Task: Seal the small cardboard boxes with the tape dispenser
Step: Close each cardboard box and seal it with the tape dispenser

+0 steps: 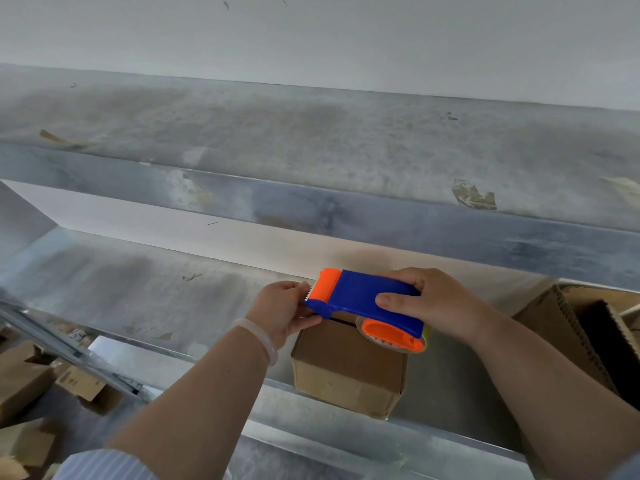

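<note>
A small brown cardboard box (346,365) stands on the lower metal shelf (138,292), near its front edge. Above the box's top, a blue and orange tape dispenser (360,296) is held level. My right hand (429,299) grips the dispenser's blue body, thumb on top. My left hand (284,310) pinches at the dispenser's orange roller end by the serrated blade; whether it holds tape there I cannot tell. A roll of clear tape (391,337) sits under the dispenser's rear.
An upper metal shelf (311,168) runs across above the hands. A large open corrugated carton (581,334) stands at the right. Several small boxes (31,382) lie on the floor at lower left, beyond a metal rail.
</note>
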Tool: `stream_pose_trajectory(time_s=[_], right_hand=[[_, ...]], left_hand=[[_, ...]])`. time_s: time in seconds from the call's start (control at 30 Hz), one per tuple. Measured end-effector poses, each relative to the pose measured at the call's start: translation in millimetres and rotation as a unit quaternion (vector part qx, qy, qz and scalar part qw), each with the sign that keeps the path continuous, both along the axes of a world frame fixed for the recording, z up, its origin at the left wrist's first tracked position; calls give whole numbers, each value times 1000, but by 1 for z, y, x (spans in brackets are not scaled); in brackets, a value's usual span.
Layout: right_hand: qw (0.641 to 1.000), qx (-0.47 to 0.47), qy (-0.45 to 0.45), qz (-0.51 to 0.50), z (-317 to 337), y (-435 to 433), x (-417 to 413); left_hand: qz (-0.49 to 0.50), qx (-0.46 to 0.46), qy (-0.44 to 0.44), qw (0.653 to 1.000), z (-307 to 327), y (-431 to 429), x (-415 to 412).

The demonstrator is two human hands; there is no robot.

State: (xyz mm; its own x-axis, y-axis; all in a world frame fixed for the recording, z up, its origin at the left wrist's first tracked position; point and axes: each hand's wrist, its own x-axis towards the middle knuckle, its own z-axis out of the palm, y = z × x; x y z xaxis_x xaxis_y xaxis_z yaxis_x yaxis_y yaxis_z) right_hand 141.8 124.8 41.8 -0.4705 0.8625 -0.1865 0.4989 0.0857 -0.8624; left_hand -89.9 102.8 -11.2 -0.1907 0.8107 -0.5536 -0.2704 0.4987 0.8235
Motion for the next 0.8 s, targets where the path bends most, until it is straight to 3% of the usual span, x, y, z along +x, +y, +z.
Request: stream_pose_trajectory(time_s=[0.33,0.53,0.8], right_hand=[[1000,2,6,6,1,-2,14],[1000,15,14,19,5,-3,7],[999,11,-7,42,8,-3,-1]], left_hand=[[36,8,-70,997,0,-3,-7],[17,37,125,991,-3,-17,-12],[0,39,196,980,-29,-18,-14]])
